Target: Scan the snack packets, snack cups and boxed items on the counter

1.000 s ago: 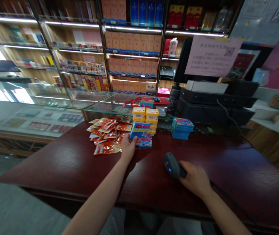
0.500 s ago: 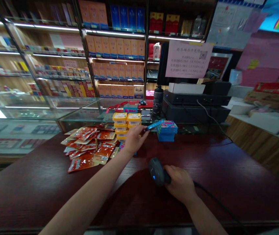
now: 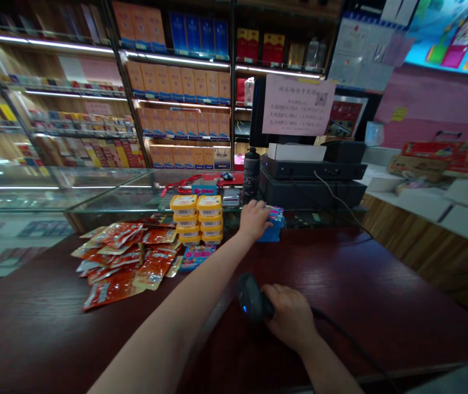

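My left hand (image 3: 254, 220) is stretched forward to a stack of flat blue packets (image 3: 273, 223). Its fingers are closed at the left edge of the stack, and the hand hides part of it. In my right hand (image 3: 289, 314) is a dark barcode scanner (image 3: 250, 300) with a small blue light, its head pointing left above the table. Left of my left hand stand two piles of yellow-lidded tubs (image 3: 210, 219). A colourful blue packet (image 3: 196, 256) lies in front of them. Further left is a heap of orange-red foil pouches (image 3: 113, 260).
The dark wooden table (image 3: 340, 306) meets a glass counter (image 3: 106, 200). Behind the packets stand a black bottle (image 3: 251, 172) and a black cash drawer (image 3: 311, 189) below a monitor bearing a paper notice (image 3: 297, 104). The scanner's cable (image 3: 352, 334) trails to the lower right.
My left hand has carried a thin blue packet right, from beside the yellow tubs to the blue stack. The view has shifted slightly to the right; my right hand still holds the scanner.
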Available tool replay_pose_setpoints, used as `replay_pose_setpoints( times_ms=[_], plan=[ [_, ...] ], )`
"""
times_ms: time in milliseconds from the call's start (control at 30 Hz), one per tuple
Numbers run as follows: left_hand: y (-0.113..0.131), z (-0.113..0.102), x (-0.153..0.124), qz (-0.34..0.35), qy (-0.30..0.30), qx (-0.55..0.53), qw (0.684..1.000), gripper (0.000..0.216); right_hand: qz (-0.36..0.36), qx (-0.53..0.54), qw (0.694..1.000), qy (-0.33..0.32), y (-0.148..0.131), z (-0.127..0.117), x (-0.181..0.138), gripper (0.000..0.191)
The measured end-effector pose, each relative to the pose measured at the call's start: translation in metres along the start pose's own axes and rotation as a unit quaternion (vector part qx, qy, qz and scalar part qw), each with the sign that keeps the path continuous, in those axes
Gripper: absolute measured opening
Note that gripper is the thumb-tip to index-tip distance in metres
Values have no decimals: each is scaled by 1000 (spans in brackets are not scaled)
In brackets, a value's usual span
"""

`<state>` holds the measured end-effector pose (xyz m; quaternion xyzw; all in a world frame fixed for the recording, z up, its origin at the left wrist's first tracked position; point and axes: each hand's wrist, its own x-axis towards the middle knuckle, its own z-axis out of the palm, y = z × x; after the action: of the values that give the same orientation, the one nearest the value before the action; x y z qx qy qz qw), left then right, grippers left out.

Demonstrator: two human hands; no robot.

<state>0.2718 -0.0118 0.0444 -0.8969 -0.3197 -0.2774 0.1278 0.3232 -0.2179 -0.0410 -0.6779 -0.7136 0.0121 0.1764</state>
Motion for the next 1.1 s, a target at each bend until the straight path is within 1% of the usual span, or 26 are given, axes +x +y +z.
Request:
replay_pose_setpoints(
  times_ms=[33,100,167,233,333,433,533,633,700,767,833,900,967,1033,1100],
  plan=[
    [-4,3,-2,-44,5,-31,999,26,-2,-1,1000,2,0,-1,0,32],
    [-13,9,-5,-115,9,-98,989,23,-8,1,1000,8,-1,-2,0,30],
    [-19,12,-7,-153,21,-147,977,14,-10,3,1000,12,-1,-4,0,28],
    [-21,14,-7,-168,42,-166,971,9,-11,-1,1000,11,-1,-5,0,27],
    [-17,15,-2,-178,60,-172,967,11,-12,-3,1000,9,0,-4,0,27],
    [-11,15,3,-183,54,-169,967,13,-16,0,1000,11,1,-4,-1,28],
    [-8,11,-3,-172,51,-157,971,15,-16,-4,1000,4,1,-5,-1,28],
    [-10,3,-26,-130,66,-150,978,17,-10,-11,1000,-8,0,-6,-2,28],
    [-16,-6,-51,-102,64,-151,981,17,-10,-16,1000,-16,0,-7,-2,30],
    [-26,-15,-79,-92,50,-154,982,17,-13,-19,999,-26,1,-7,-3,32],
    [-39,-25,-109,-122,37,-152,980,20,-11,-23,999,-31,2,-7,-3,32],
    [-52,-31,-137,-186,24,-129,974,22,-17,-26,999,-26,2,-6,-4,31],
    [-60,-35,-162,-232,3,-87,969,23,-20,-28,999,-16,3,-4,-5,30],
    [-64,-34,-181,-240,-15,-40,970,23,-14,-34,999,-11,2,-2,-6,28],
    [-64,-31,-193,-235,-29,-15,971,27,-10,-41,999,-8,2,-1,-7,26]
  ],
)
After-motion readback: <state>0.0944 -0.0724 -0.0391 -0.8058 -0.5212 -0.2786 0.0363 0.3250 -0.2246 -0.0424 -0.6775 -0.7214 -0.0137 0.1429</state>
